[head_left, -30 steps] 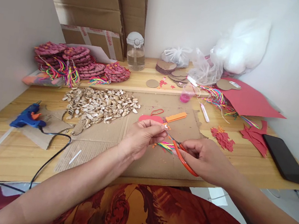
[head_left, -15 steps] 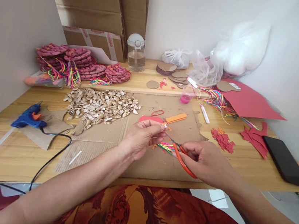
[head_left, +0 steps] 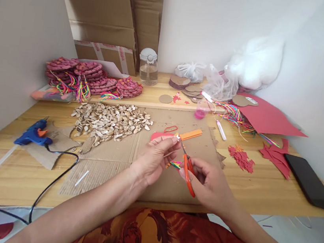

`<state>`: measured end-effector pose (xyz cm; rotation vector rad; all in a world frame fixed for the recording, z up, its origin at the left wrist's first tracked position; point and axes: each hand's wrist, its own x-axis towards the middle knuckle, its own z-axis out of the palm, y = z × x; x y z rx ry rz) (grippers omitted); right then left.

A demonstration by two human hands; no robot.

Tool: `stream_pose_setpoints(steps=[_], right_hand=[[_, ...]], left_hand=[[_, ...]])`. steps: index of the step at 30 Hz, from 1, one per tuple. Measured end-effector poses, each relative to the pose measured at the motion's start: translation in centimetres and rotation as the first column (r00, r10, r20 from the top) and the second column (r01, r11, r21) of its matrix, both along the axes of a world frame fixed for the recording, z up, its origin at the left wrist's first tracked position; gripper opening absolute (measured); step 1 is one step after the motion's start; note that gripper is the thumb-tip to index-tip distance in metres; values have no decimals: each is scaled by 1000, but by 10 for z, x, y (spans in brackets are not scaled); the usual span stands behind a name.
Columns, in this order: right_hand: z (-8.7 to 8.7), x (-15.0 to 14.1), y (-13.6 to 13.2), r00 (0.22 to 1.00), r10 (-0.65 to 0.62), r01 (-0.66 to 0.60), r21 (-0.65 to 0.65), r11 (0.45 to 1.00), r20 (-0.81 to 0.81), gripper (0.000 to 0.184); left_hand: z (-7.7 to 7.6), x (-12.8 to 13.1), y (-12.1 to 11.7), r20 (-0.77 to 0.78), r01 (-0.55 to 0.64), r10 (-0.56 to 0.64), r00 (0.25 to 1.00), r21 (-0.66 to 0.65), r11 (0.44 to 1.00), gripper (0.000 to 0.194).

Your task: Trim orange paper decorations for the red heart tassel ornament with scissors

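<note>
My left hand [head_left: 155, 158] pinches a tiny pale star-shaped scrap [head_left: 178, 138] between thumb and fingertips, above the cardboard sheet [head_left: 109, 162]. My right hand [head_left: 209, 181] is closed round small orange-handled scissors [head_left: 186, 172], whose blades point up at the scrap. A bundle of multicoloured threads [head_left: 176, 164] lies on the cardboard between the two hands. Just beyond my left fingers lie a pink foam shape [head_left: 160, 136], a red loop [head_left: 170, 129] and an orange foam strip [head_left: 190, 134].
A pile of pale shells [head_left: 111, 120] sits left of centre. A blue glue gun [head_left: 34, 135] with black cord lies at left. Pink finished pieces [head_left: 92, 76], a water bottle [head_left: 148, 68], plastic bags, red paper [head_left: 265, 117], red cut-outs [head_left: 242, 158] and a black phone [head_left: 309, 181] ring the wooden table.
The scissors have swung from lying slanted to the right to pointing nearly straight up at the scrap. My right hand has drawn nearer the left. The head view tilted slightly down.
</note>
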<state>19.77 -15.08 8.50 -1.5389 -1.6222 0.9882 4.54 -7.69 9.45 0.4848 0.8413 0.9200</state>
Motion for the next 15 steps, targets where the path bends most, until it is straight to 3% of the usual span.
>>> stream_pose_setpoints(steps=[7, 12, 15], right_hand=[[-6, -12, 2, 967, -14, 1, -52, 999, -256, 18], [-3, -9, 11, 873, -75, 69, -31, 997, -481, 12], [1, -10, 17, 841, -67, 65, -22, 998, -537, 11]], left_hand=[[0, 6, -3, 15, -72, 71, 997, 37, 997, 18], [-5, 6, -7, -11, -59, 60, 998, 114, 992, 20], [-5, 6, -9, -39, -54, 59, 997, 130, 990, 21]])
